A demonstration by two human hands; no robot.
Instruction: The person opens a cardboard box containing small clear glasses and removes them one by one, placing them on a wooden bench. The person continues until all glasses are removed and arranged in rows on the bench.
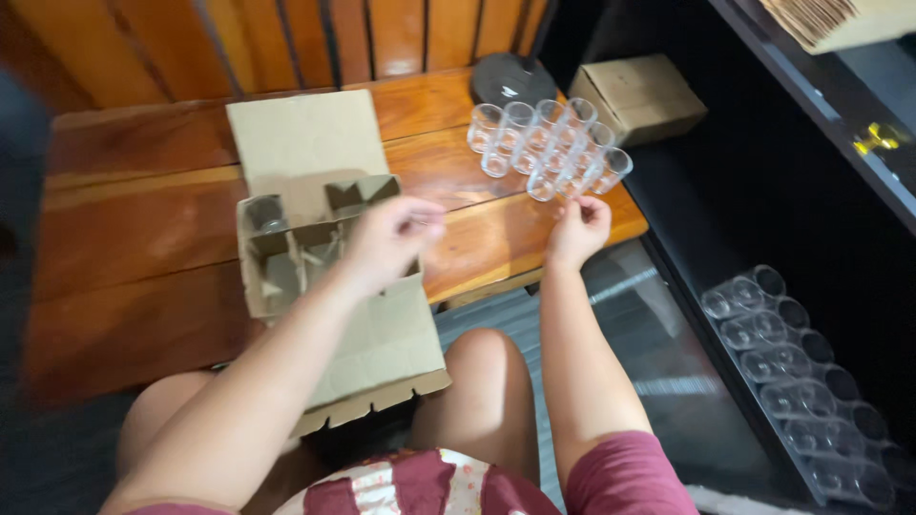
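An open cardboard box [286, 286] with divider cells lies on the wooden table [143, 238], its flaps spread out. One clear glass [267, 216] stands in its far left cell. My left hand [386, 240] hovers over the box's right cells, fingers loosely curled with nothing seen in them. A cluster of several clear glasses [549, 143] stands at the table's far right. My right hand [577, 229] is at the near edge of that cluster, fingertips against the closest glass [563, 183]. Whether it grips that glass is hidden.
A small closed cardboard box [641, 95] and a dark round object [510, 81] sit beyond the glasses. To the right, a dark shelf unit holds a row of several more clear glasses [792, 381]. My bare knees are under the table's near edge.
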